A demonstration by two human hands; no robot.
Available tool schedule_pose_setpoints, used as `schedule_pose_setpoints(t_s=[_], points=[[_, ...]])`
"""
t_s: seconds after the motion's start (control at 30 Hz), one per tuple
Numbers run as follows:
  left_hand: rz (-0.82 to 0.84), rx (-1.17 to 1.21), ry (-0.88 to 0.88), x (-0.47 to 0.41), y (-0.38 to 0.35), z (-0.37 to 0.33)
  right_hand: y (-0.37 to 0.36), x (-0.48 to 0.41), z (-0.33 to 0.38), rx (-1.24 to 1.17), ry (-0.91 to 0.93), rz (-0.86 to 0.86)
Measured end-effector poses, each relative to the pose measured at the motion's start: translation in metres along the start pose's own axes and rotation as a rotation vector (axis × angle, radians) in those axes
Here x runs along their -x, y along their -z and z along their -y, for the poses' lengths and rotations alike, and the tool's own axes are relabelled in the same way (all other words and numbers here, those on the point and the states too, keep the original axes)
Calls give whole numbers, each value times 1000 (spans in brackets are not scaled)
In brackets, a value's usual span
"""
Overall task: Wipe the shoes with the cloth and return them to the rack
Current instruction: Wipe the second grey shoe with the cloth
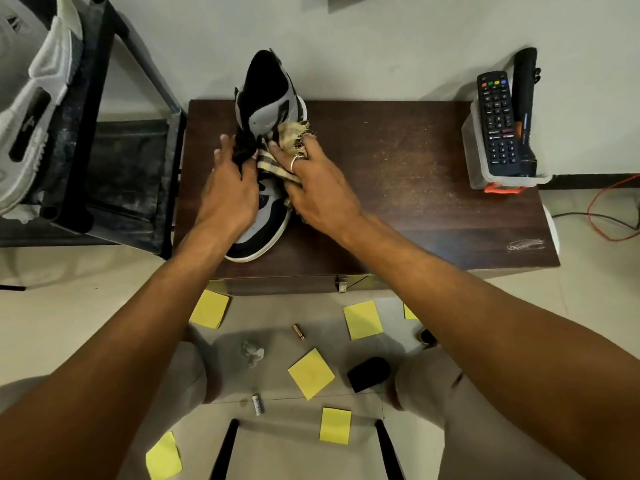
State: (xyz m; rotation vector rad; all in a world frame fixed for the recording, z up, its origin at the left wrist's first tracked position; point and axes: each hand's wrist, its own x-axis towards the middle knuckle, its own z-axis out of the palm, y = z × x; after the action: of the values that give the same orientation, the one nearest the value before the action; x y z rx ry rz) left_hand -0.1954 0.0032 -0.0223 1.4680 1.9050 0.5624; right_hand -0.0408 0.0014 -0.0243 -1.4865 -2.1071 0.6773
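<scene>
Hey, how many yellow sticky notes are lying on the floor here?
6 yellow square paper sticky notes: two by the table's front edge, one partly behind the right arm, one central, two nearest the chair. Arms may hide more.

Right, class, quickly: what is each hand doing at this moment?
Left hand: closed on the laces of the high-top sneaker, steadying it.
Right hand: pressing the checked cloth against the sneaker's side.

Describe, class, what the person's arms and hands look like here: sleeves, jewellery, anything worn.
Both forearms are bare, with no sleeves, watch or gloves in view. The right hand wears a silver ring on one finger. The left hand shows no jewellery.
</scene>
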Motion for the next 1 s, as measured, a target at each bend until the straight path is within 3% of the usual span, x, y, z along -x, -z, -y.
schedule_pose_setpoints(t_s=[0.27,0.43,0.47,0.57,0.83,1.0], points=[[4,32,-7,6,3,-8,21,3,3,11,-50,158],[23,48,-1,1,2,-4,17,-1,-3,-152,-32,-162],[26,45,-2,1,2,-3,14,-2,-2,-141,-39,-162],[23,37,0,-2,2,-2,1,-3,3,13,-43,6],[50,61,37,-6,1,5,26,1,-2,185,110,206],[60,83,42,-8,1,4,27,-2,-7,77,119,-45]])
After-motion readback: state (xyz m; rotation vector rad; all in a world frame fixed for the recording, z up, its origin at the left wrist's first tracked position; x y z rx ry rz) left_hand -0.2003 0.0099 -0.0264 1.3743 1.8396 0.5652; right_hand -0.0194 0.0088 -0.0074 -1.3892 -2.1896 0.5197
